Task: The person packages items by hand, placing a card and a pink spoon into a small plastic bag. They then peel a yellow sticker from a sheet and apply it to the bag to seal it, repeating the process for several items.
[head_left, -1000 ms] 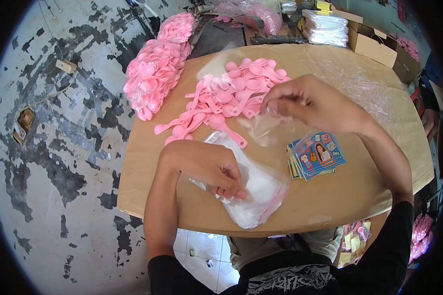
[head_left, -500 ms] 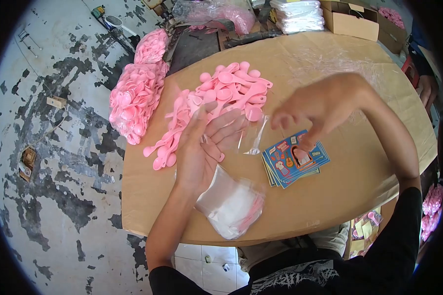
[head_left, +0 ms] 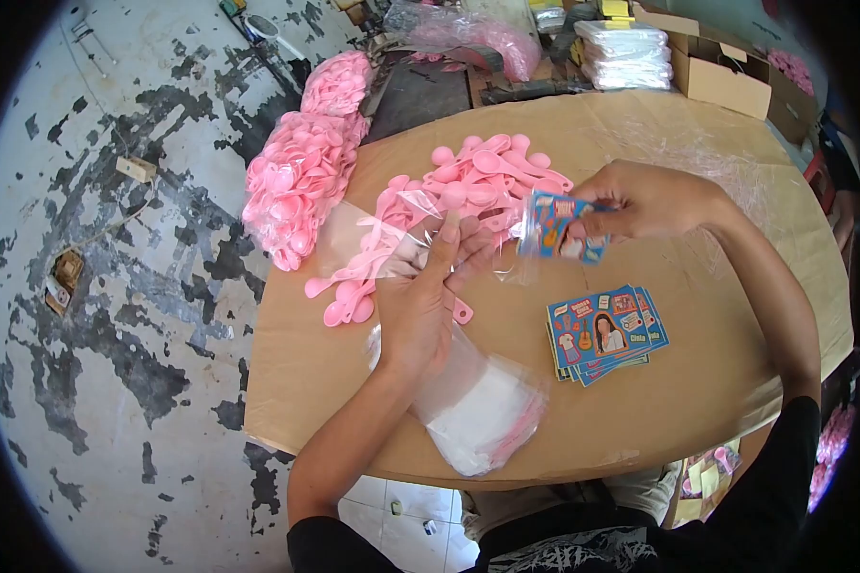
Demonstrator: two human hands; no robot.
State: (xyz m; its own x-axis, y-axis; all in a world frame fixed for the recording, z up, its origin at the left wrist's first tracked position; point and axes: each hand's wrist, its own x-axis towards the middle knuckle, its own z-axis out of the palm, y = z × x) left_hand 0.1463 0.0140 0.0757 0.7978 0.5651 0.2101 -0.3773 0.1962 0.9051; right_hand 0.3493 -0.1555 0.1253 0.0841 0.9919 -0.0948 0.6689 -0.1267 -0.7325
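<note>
My left hand (head_left: 419, 310) pinches a clear plastic bag (head_left: 516, 265), its thumb pressed toward the fingers. A blue printed card (head_left: 548, 222) is held in my right hand (head_left: 661, 199), between thumb and fingers. The card's left end overlaps the bag's open side. Below my right hand lies a stack of the same blue cards (head_left: 607, 332), slightly fanned. Pink plastic spoons (head_left: 497, 170) are heaped behind both hands, partly hidden by my left hand and the bag. Close to my left forearm rests a pile of clear bags (head_left: 483, 411).
Brown paper covers the table (head_left: 717, 353). Bulging bags of pink spoons (head_left: 301, 177) stand at its left edge. At the back are stacked clear packets (head_left: 624, 55) and an open cardboard box (head_left: 726, 81). Another person's arm (head_left: 843, 205) shows at the far right.
My right hand has picked a card off the stack and raised it to the bag. My left thumb has closed onto the bag. The whole view has shifted a little.
</note>
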